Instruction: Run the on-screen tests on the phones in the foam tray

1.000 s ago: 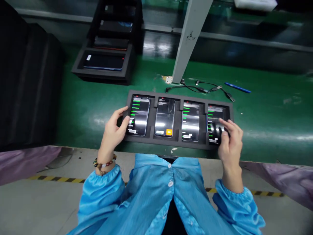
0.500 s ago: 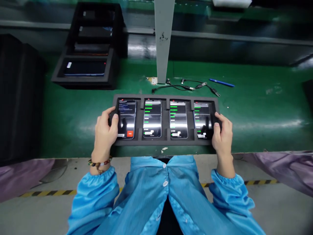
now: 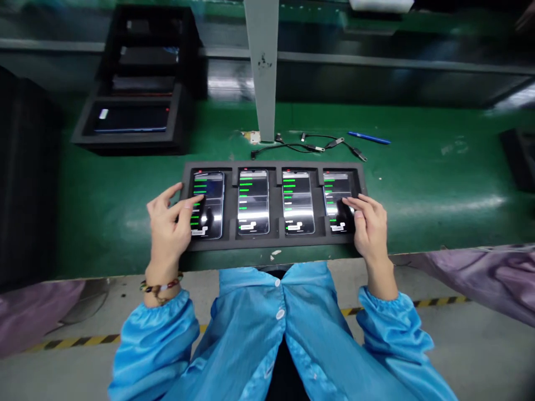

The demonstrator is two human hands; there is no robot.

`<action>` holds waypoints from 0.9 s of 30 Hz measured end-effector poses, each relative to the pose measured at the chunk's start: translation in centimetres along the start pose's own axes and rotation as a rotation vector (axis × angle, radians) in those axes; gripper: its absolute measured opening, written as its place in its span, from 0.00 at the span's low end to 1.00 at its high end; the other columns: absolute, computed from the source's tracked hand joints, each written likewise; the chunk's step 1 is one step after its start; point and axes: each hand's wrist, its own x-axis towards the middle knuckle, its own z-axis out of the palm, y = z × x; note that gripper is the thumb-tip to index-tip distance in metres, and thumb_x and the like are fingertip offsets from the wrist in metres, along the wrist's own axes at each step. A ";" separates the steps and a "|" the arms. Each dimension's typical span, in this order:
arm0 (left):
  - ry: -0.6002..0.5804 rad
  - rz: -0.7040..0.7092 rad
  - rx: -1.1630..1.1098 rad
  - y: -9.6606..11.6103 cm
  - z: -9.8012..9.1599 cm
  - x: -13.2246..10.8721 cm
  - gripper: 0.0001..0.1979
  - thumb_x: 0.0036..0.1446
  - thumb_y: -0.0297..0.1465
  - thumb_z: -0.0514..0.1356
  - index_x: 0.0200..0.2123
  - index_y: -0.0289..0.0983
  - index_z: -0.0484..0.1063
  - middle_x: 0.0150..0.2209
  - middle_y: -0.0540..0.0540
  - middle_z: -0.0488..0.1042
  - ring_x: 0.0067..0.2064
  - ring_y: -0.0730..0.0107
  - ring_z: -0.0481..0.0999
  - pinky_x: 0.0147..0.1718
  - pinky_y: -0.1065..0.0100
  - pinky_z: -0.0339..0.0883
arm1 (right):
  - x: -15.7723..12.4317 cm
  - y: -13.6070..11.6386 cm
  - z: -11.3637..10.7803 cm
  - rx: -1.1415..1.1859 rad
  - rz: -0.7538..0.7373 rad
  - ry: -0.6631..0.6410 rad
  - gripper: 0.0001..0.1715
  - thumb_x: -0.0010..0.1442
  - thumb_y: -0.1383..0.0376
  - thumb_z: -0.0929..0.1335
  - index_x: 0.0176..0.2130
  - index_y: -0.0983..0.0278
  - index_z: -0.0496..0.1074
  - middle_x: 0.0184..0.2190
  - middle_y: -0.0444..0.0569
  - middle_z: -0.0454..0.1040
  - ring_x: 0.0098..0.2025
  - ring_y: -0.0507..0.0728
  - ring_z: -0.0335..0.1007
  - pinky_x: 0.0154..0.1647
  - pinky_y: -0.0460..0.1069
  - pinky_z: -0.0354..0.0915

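Note:
A dark foam tray (image 3: 273,243) lies near the front edge of the green bench, with several smartphones in its slots, screens up. Green bars and pale lines show on every lit screen. My left hand (image 3: 169,231) is at the tray's left end, its thumb stretched over the leftmost phone (image 3: 213,214) and its fingers apart by the rim. At the other end, my right hand (image 3: 371,223) reaches a fingertip to the rightmost phone (image 3: 334,195). Whether either fingertip presses the glass, I cannot tell. Between them lie two middle phones (image 3: 254,195), (image 3: 297,195).
Behind the tray are short black cables (image 3: 301,147) and a blue pen (image 3: 370,137). Stacked foam trays (image 3: 179,122) holding phones stand at the back left. A grey post (image 3: 264,83) rises mid-bench. Dark blocks (image 3: 25,178) stand at far left.
Both hands have loosened from the tray's ends, and a digit of each now extends over an end phone. The leftmost screen went from dark text with a red box to green bars.

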 end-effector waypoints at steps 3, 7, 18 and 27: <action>-0.017 0.037 0.035 0.1 0.0 0.4 0.23 0.79 0.44 0.52 0.56 0.42 0.85 0.72 0.39 0.70 0.74 0.43 0.67 0.74 0.32 0.54 | 0.2 0.1 0.0 -0.024 0.028 -0.035 0.25 0.80 0.59 0.59 0.65 0.58 0.76 0.62 0.52 0.82 0.72 0.67 0.68 0.72 0.70 0.62; -0.014 0.113 0.108 2.2 0.3 0.6 0.22 0.77 0.44 0.54 0.55 0.42 0.86 0.73 0.38 0.68 0.73 0.37 0.65 0.72 0.29 0.53 | -0.2 0.2 -0.3 0.015 -0.003 -0.003 0.24 0.79 0.60 0.60 0.65 0.57 0.77 0.63 0.53 0.80 0.72 0.66 0.68 0.73 0.69 0.62; -0.097 0.159 -0.004 5.3 1.1 1.3 0.18 0.75 0.41 0.56 0.57 0.50 0.85 0.72 0.45 0.70 0.72 0.37 0.67 0.73 0.27 0.55 | -1.4 -3.9 0.2 0.005 -0.086 -0.087 0.25 0.75 0.62 0.61 0.61 0.55 0.81 0.62 0.55 0.79 0.69 0.68 0.72 0.69 0.68 0.65; 0.019 -0.015 -0.029 1.9 -1.1 -0.4 0.18 0.77 0.41 0.55 0.60 0.50 0.82 0.69 0.44 0.74 0.72 0.46 0.70 0.74 0.37 0.60 | -0.6 -8.9 3.1 0.127 -0.293 -0.239 0.27 0.73 0.67 0.61 0.65 0.55 0.77 0.60 0.53 0.82 0.70 0.67 0.71 0.69 0.69 0.66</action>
